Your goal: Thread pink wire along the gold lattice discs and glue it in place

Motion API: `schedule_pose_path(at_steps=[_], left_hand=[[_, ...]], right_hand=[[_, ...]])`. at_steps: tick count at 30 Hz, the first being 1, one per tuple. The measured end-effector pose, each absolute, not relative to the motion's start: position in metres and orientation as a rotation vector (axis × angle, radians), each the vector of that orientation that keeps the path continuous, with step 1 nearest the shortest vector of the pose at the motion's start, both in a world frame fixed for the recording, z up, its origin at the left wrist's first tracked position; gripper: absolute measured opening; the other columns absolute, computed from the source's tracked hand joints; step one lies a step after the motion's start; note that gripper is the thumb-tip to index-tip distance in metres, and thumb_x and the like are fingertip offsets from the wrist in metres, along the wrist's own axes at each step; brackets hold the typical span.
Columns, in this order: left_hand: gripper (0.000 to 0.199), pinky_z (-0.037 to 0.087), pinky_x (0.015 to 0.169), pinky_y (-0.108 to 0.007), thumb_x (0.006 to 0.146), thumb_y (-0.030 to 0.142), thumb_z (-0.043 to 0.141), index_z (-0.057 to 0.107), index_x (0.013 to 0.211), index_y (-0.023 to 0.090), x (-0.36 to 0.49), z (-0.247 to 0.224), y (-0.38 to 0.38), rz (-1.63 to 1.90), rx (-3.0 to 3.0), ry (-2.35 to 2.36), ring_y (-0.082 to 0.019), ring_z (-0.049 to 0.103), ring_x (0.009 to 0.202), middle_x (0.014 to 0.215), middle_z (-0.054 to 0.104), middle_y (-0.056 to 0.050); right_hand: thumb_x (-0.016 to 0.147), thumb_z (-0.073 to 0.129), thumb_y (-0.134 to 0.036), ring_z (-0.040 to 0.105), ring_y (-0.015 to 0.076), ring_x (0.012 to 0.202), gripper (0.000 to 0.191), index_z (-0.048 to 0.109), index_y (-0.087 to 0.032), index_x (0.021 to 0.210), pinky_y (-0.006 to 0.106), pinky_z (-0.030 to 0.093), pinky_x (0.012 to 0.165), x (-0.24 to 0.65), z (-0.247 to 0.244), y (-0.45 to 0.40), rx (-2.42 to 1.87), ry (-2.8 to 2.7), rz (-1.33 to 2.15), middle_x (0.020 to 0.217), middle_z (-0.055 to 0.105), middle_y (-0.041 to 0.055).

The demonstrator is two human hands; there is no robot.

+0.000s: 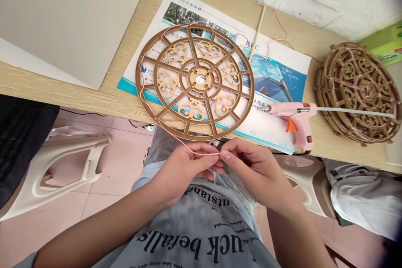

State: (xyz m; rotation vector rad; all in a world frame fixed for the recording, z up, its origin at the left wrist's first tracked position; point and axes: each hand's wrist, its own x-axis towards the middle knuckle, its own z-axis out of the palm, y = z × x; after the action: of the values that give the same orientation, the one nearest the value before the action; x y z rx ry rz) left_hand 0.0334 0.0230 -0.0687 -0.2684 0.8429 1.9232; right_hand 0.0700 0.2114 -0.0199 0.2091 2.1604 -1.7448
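Note:
Between finger and thumb, my left hand (196,163) pinches a thin red-and-white wire (185,146). My right hand (246,161) is closed on the same wire, fingertips touching those of the left. From my hands the wire runs up to a round gold-brown openwork frame (191,130) and follows its left rim and top. This frame lies flat on a printed sheet, its near edge reaching past the table edge just above my hands. Right of it, a pink hot glue gun (303,123) lies on its side, a white glue stick (354,112) sticking out of its back.
A stack of similar round frames (358,92) with wires sits at the right, near a green package (385,42). A thin wooden stick (258,31) lies on the printed sheet (279,69). A large pale panel (69,16) covers the table's left; a plastic chair (69,159) stands below.

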Motion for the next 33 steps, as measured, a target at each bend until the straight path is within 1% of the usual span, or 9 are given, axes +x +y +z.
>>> schedule_pose_path(at_steps=[3, 8, 13, 16, 20, 22, 26, 30, 33], left_hand=[[0.029, 0.058, 0.06, -0.015, 0.084, 0.035, 0.095, 0.077, 0.092, 0.014, 0.032, -0.066, 0.026, 1.955, -0.37, 0.796, -0.012, 0.075, 0.075, 0.082, 0.077, -0.004], [0.032, 0.06, 0.06, -0.018, 0.081, 0.033, 0.097, 0.074, 0.092, 0.015, 0.029, -0.066, 0.03, 1.989, -0.418, 0.848, -0.014, 0.076, 0.081, 0.088, 0.077, -0.003], [0.032, 0.061, 0.059, -0.018, 0.079, 0.032, 0.098, 0.075, 0.091, 0.014, 0.028, -0.067, 0.033, 1.99, -0.44, 0.873, -0.015, 0.077, 0.081, 0.089, 0.078, -0.004], [0.031, 0.06, 0.06, -0.017, 0.082, 0.033, 0.096, 0.078, 0.097, 0.014, 0.029, -0.068, 0.032, 1.971, -0.4, 0.862, -0.016, 0.078, 0.083, 0.092, 0.079, -0.006], [0.034, 0.061, 0.064, -0.017, 0.088, 0.037, 0.092, 0.082, 0.112, 0.016, 0.028, -0.072, 0.026, 1.948, -0.332, 0.893, -0.015, 0.078, 0.086, 0.1, 0.081, -0.008], [0.032, 0.061, 0.065, -0.017, 0.089, 0.039, 0.091, 0.083, 0.11, 0.016, 0.026, -0.073, 0.023, 1.962, -0.342, 0.932, -0.015, 0.078, 0.085, 0.098, 0.081, -0.007], [0.032, 0.06, 0.064, -0.018, 0.089, 0.042, 0.09, 0.083, 0.105, 0.016, 0.024, -0.073, 0.02, 2.002, -0.34, 1.022, -0.017, 0.079, 0.086, 0.096, 0.082, -0.008], [0.036, 0.06, 0.065, -0.021, 0.091, 0.048, 0.087, 0.083, 0.105, 0.016, 0.025, -0.075, 0.022, 2.022, -0.307, 1.103, -0.02, 0.08, 0.087, 0.098, 0.083, -0.01], [0.039, 0.059, 0.064, -0.022, 0.094, 0.054, 0.081, 0.084, 0.102, 0.016, 0.026, -0.077, 0.022, 2.03, -0.293, 1.167, -0.021, 0.08, 0.086, 0.098, 0.083, -0.01]], right_hand=[[0.108, 0.067, -0.042, 0.064, 0.0161, 0.077, 0.027, 0.074, -0.019, 0.097, 0.027, 0.047, 0.065, 0.074, -0.018, 0.211, 0.31, 2.217, -1.677, 0.086, 0.074, 0.0049], [0.105, 0.071, -0.044, 0.058, 0.0151, 0.07, 0.027, 0.078, -0.019, 0.1, 0.028, 0.04, 0.061, 0.074, -0.012, 0.21, 0.429, 2.292, -1.588, 0.079, 0.071, 0.0034], [0.105, 0.068, -0.045, 0.065, 0.018, 0.08, 0.028, 0.078, -0.02, 0.099, 0.029, 0.043, 0.065, 0.068, -0.007, 0.212, 0.469, 2.26, -1.501, 0.091, 0.076, 0.0065], [0.104, 0.067, -0.044, 0.065, 0.0186, 0.081, 0.028, 0.075, -0.019, 0.097, 0.028, 0.045, 0.065, 0.063, -0.005, 0.214, 0.502, 2.239, -1.485, 0.09, 0.074, 0.0071], [0.101, 0.069, -0.039, 0.054, 0.013, 0.069, 0.022, 0.074, -0.018, 0.095, 0.025, 0.039, 0.058, 0.051, -0.005, 0.216, 0.516, 2.281, -1.465, 0.082, 0.068, 0.0037], [0.1, 0.07, -0.039, 0.053, 0.0124, 0.068, 0.022, 0.075, -0.018, 0.094, 0.024, 0.039, 0.057, 0.045, -0.005, 0.216, 0.493, 2.287, -1.465, 0.083, 0.069, 0.0038], [0.099, 0.07, -0.036, 0.056, 0.0135, 0.07, 0.021, 0.079, -0.017, 0.096, 0.023, 0.044, 0.059, 0.038, -0.006, 0.215, 0.427, 2.357, -1.421, 0.084, 0.072, 0.0052], [0.098, 0.07, -0.035, 0.054, 0.0133, 0.065, 0.022, 0.079, -0.017, 0.092, 0.023, 0.043, 0.056, 0.037, -0.007, 0.215, 0.412, 2.444, -1.351, 0.076, 0.068, 0.0044], [0.097, 0.071, -0.036, 0.052, 0.0132, 0.065, 0.021, 0.078, -0.017, 0.09, 0.023, 0.041, 0.054, 0.035, -0.006, 0.214, 0.404, 2.454, -1.33, 0.076, 0.067, 0.0045]])
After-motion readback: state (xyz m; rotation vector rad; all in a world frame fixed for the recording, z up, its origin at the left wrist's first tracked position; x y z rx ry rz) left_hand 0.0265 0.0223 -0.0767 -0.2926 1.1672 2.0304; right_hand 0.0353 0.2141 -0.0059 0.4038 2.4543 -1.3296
